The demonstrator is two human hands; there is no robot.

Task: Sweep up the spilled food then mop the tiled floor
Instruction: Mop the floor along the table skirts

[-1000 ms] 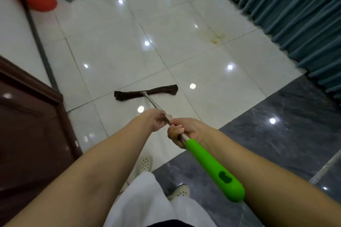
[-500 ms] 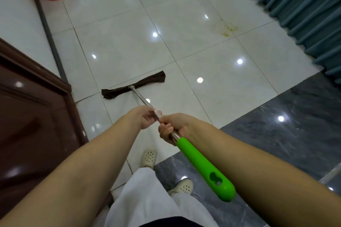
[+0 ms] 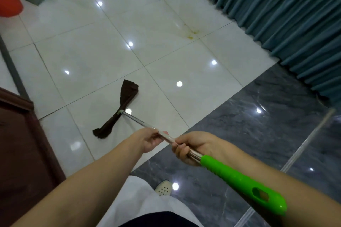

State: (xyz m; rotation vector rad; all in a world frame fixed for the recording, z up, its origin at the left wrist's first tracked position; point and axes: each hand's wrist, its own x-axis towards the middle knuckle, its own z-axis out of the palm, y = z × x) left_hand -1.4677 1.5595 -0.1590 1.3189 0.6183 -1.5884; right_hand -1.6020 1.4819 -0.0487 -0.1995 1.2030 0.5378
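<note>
The mop head [image 3: 118, 111] has swung from lying crosswise to running seven-to-one o'clock on the white tiled floor [image 3: 88, 57], so a fresh stroke looks underway. The left hand [image 3: 147, 139] and right hand [image 3: 191, 146] are clamped close together on the steel pole [image 3: 140, 121]. A yellow stain [image 3: 191, 35] waits at one o'clock, near the teal curtain [image 3: 287, 16].

bare forearms [image 3: 88, 186], white trousers [image 3: 140, 202], cream perforated clog [image 3: 163, 187]
</note>
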